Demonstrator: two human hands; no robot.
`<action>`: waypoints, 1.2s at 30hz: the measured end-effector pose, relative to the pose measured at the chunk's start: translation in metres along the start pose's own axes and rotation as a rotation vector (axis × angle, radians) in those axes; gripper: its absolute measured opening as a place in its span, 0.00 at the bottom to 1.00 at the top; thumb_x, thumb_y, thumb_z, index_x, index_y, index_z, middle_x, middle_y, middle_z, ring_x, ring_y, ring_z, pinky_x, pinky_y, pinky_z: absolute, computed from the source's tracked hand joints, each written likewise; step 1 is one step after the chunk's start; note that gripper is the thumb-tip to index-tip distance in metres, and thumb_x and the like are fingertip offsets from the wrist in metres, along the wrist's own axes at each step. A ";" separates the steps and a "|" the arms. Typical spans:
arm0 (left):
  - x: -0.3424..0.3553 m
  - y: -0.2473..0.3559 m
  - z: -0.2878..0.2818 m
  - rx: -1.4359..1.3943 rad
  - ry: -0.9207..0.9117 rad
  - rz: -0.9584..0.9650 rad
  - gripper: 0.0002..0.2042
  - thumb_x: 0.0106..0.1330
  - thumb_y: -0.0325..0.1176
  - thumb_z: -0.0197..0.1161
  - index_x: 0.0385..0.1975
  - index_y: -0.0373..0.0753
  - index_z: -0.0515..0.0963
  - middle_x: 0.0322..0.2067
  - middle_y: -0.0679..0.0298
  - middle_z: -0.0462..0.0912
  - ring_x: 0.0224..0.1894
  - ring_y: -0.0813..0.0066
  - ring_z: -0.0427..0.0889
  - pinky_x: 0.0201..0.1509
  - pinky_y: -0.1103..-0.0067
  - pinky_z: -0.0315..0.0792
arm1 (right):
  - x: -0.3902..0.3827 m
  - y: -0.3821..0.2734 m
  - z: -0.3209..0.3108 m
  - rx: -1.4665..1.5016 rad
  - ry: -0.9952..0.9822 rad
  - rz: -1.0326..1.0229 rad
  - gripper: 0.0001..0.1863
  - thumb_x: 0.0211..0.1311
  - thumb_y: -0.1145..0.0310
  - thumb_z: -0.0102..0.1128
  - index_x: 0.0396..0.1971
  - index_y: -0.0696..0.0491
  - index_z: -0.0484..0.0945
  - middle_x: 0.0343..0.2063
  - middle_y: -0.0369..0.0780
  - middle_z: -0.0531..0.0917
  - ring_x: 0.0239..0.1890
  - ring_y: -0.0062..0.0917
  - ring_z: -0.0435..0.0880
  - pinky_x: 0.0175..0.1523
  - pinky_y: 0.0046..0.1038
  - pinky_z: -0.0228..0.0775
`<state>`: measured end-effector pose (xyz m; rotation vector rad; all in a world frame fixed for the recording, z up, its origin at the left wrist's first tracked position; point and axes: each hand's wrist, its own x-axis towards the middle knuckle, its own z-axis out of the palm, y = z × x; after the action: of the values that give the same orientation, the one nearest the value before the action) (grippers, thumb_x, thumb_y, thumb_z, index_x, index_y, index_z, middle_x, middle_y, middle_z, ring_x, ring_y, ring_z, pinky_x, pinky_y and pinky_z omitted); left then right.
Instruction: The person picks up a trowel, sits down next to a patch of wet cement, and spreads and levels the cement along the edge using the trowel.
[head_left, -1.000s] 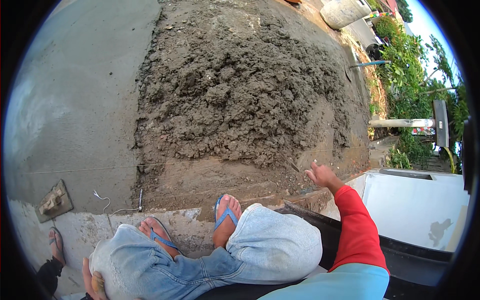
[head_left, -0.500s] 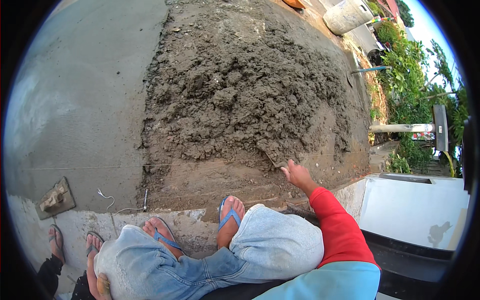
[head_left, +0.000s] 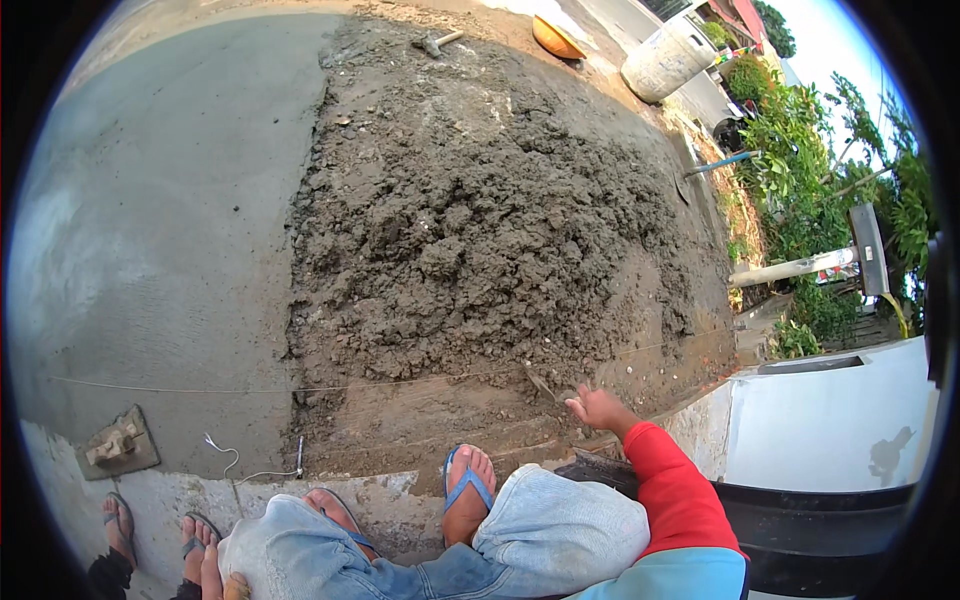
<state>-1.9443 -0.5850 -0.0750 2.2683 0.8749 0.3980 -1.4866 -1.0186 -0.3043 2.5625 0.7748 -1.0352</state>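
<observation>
My right hand [head_left: 596,408] holds a small trowel, its handle hidden by my fingers and its blade [head_left: 540,382] at the near edge of the lumpy wet mortar [head_left: 470,250]. My left hand [head_left: 212,575] barely shows by my left knee at the bottom edge, next to a tan object I cannot make out; its grip is unclear. A thin string [head_left: 170,389] crosses the smooth concrete [head_left: 150,220] and the rough patch. A float [head_left: 117,446] lies on the concrete at lower left, near a white cord [head_left: 232,460].
My sandalled feet [head_left: 466,490] stand on a ledge. Another person's feet [head_left: 118,525] are at lower left. At the back are a hammer [head_left: 432,45], orange basin [head_left: 558,38] and pale drum [head_left: 666,62]. A blue-handled tool [head_left: 722,162], plants and a white wall [head_left: 820,420] line the right.
My right hand has moved left with the trowel to the mortar's near edge, then slightly back right. The view has tilted up, showing the hammer and more of the basin.
</observation>
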 end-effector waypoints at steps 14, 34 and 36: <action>0.010 0.006 0.007 0.121 0.018 -0.025 0.34 0.66 0.45 0.65 0.66 0.29 0.69 0.65 0.39 0.69 0.68 0.43 0.69 0.71 0.57 0.63 | 0.085 -0.044 -0.221 0.099 0.461 -0.048 0.22 0.67 0.58 0.60 0.45 0.64 0.71 0.37 0.64 0.83 0.44 0.61 0.82 0.49 0.53 0.75; -0.011 -0.007 -0.019 0.099 0.103 0.019 0.33 0.64 0.43 0.66 0.65 0.28 0.70 0.65 0.40 0.70 0.67 0.42 0.69 0.73 0.58 0.60 | 0.066 -0.224 -0.189 -0.082 -0.223 -0.159 0.11 0.51 0.74 0.59 0.33 0.65 0.81 0.32 0.57 0.87 0.37 0.46 0.89 0.40 0.43 0.81; -0.016 -0.010 -0.020 0.077 0.115 -0.005 0.33 0.63 0.43 0.66 0.65 0.28 0.70 0.65 0.40 0.70 0.67 0.42 0.69 0.73 0.58 0.60 | 0.067 -0.224 -0.237 0.006 -0.140 -0.098 0.09 0.51 0.75 0.59 0.31 0.65 0.80 0.28 0.55 0.86 0.31 0.42 0.89 0.31 0.39 0.78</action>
<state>-1.9701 -0.5807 -0.0681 2.3318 0.9682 0.5045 -1.4415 -0.7074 -0.1943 2.4465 0.8683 -1.2339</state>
